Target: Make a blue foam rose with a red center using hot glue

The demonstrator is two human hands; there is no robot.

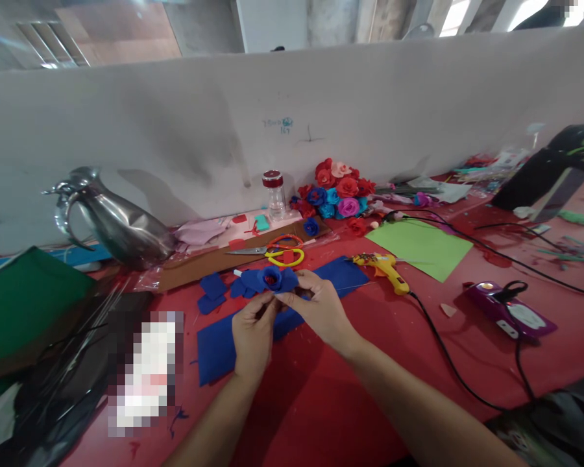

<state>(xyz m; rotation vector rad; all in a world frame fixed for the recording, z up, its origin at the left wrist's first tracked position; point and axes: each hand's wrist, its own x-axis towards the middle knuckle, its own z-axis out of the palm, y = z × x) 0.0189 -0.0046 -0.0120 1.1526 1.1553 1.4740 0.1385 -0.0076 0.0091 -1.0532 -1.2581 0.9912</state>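
A blue paper flower [272,277] with a dark red centre is held up between both hands. My left hand [254,331] pinches it from below, at its base. The fingers of my right hand [324,308] are closed on the petals at its right side. Beneath the hands lies a long blue paper strip [217,347] on the red table. Cut blue petals [212,292] are left of the flower. Just behind it rest scissors [287,257] with yellow and orange handles. A yellow glue gun [387,269] lies to the right of my right hand.
A metal jug [119,220] and a red-lidded glass jar [274,194] stand by the low white wall. A bunch of paper flowers [338,191] lies at the back. Green paper [421,246], a purple power strip [511,311] and black cords [442,360] occupy the right side.
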